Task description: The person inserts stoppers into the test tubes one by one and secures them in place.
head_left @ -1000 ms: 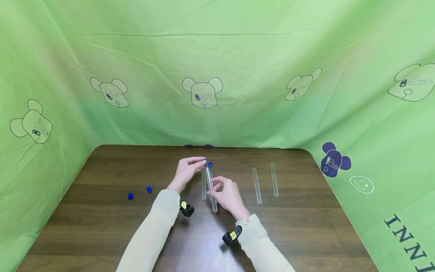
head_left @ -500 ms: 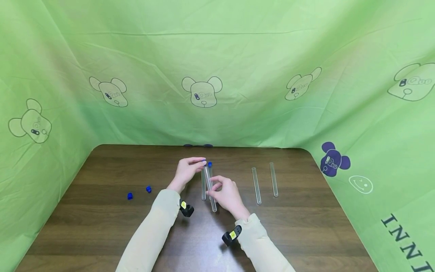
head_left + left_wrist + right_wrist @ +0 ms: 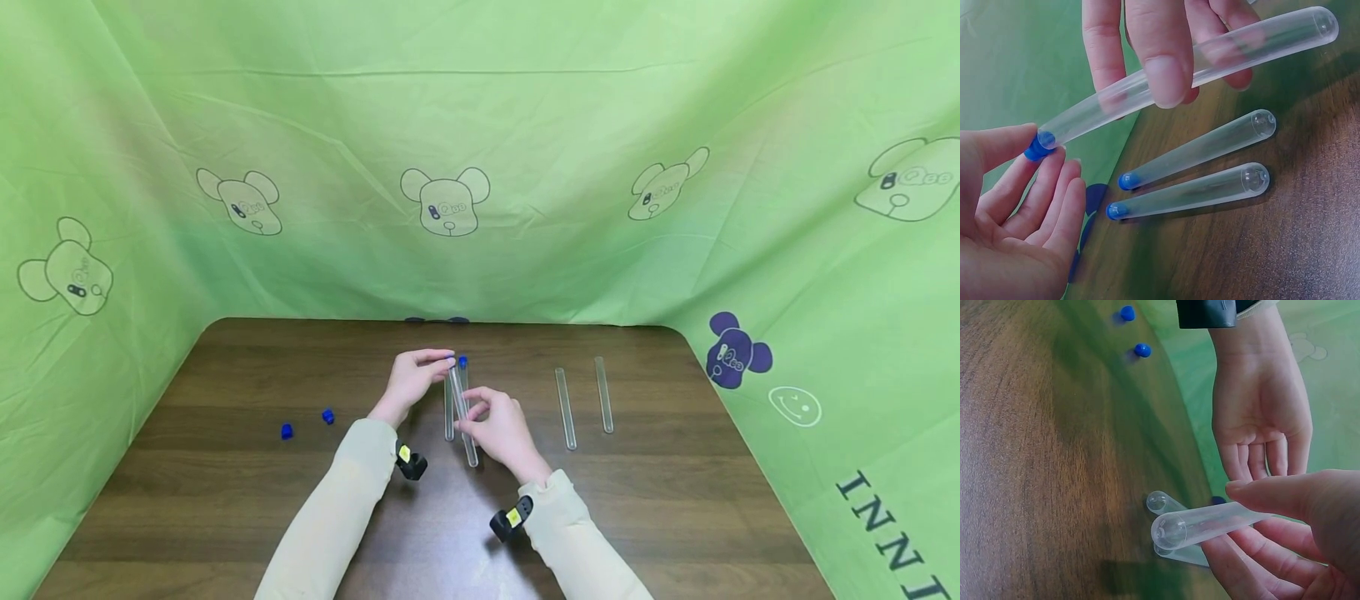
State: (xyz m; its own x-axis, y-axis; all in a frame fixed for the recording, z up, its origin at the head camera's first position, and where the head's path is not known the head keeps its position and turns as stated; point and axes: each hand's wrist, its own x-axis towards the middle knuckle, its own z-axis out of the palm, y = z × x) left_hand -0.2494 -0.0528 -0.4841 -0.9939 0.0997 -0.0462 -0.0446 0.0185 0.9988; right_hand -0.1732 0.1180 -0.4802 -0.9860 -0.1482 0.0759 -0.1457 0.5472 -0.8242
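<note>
Against the frame one second earlier, the mouth of the clear tube (image 3: 1254,44) has shifted toward 11 o'clock and now meets the blue cap (image 3: 1040,147). Of the hands, the left hand (image 3: 412,377) pinches that cap; the right hand (image 3: 501,427) grips the tube, tilted, above two capped tubes (image 3: 1197,189). The brown wood-grain tabletop (image 3: 225,500) carries loose caps (image 3: 287,432) at 9 o'clock and uncapped tubes (image 3: 566,410) at 3 o'clock from the tube. Printed green cloth (image 3: 525,275) borders it at 12 o'clock.

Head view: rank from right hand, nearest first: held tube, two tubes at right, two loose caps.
1. Held tube: in right hand
2. Inner tube: right
3. Outer tube: farther right
4. Inner loose cap: left
5. Outer loose cap: farther left
</note>
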